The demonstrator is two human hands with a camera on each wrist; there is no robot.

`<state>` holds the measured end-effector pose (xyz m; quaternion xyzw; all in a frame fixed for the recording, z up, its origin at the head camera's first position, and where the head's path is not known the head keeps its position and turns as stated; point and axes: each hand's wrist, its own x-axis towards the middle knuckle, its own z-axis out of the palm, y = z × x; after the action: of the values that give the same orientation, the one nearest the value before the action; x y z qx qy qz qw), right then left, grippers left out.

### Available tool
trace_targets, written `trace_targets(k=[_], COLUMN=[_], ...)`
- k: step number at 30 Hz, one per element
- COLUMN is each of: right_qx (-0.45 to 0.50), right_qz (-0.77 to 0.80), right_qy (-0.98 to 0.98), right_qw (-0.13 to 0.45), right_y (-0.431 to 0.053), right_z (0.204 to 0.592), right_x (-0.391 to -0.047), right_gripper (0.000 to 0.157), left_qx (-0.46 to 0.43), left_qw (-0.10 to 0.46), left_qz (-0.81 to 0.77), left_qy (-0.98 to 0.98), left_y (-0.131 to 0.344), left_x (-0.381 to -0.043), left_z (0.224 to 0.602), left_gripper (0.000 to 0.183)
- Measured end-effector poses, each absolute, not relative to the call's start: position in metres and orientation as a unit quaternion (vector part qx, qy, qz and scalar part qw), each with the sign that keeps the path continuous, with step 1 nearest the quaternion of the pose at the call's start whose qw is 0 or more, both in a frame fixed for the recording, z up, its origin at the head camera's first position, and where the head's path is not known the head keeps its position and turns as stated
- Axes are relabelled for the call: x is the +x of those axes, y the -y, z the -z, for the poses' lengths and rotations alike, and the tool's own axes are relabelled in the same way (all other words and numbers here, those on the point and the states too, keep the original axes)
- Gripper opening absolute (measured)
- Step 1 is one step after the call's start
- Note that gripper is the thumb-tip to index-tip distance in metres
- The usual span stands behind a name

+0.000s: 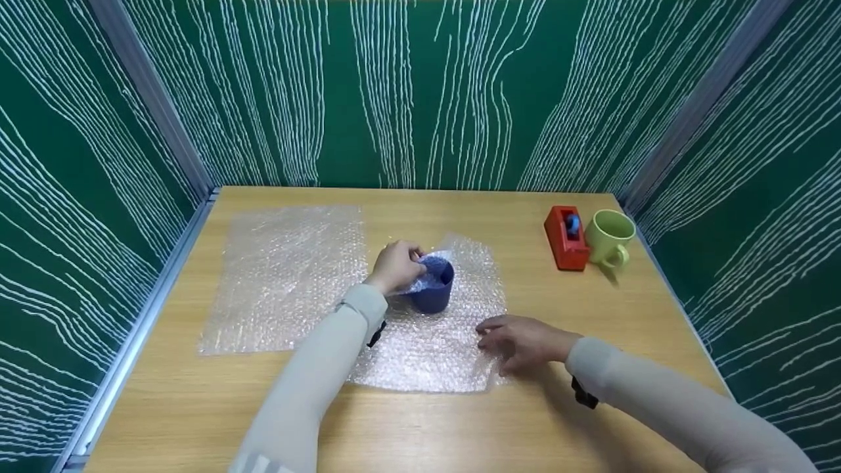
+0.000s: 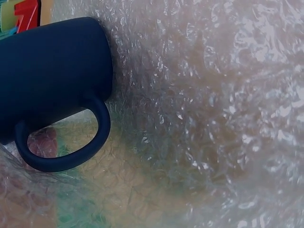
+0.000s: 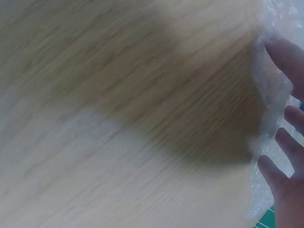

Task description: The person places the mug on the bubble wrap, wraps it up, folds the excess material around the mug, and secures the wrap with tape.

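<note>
A dark blue mug [image 1: 431, 299] stands on a sheet of bubble wrap [image 1: 420, 364]. In the left wrist view the mug [image 2: 52, 76] shows its handle, with wrap beside and below it. My left hand [image 1: 396, 266] pinches a lifted edge of this sheet and holds it against the mug's rim, covering part of the opening. Reddish fingers [image 2: 42, 142] show behind the handle in the left wrist view. By the sheet's right edge is my right hand [image 1: 525, 341], fingers spread and slightly bent. Its fingertips [image 3: 268, 166] overlap the wrap's edge in the right wrist view.
A second bubble wrap sheet [image 1: 289, 282] lies flat on the left of the wooden table [image 1: 184, 407]. At the back right, a red tape dispenser [image 1: 566, 246] stands beside a light green mug [image 1: 611, 236]. Green patterned panels [image 1: 420, 98] enclose the back and sides.
</note>
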<state>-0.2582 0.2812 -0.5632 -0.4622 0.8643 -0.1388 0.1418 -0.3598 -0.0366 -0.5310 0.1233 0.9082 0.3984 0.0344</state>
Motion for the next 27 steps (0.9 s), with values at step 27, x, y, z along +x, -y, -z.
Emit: trace_targets(k=[27], right_qx=[-0.345], right_qz=[0.298], right_qy=[-0.887], right_qw=[0.068], right_y=[-0.265], right_z=[0.527], right_x=[-0.278], right_gripper=[0.02], left_qx=[0.122], left_qw=[0.038], left_qz=[-0.412], left_qy=[-0.902], left_y=[0.037], left_x=[-0.359], left_z=[0.53], left_gripper=[0.018])
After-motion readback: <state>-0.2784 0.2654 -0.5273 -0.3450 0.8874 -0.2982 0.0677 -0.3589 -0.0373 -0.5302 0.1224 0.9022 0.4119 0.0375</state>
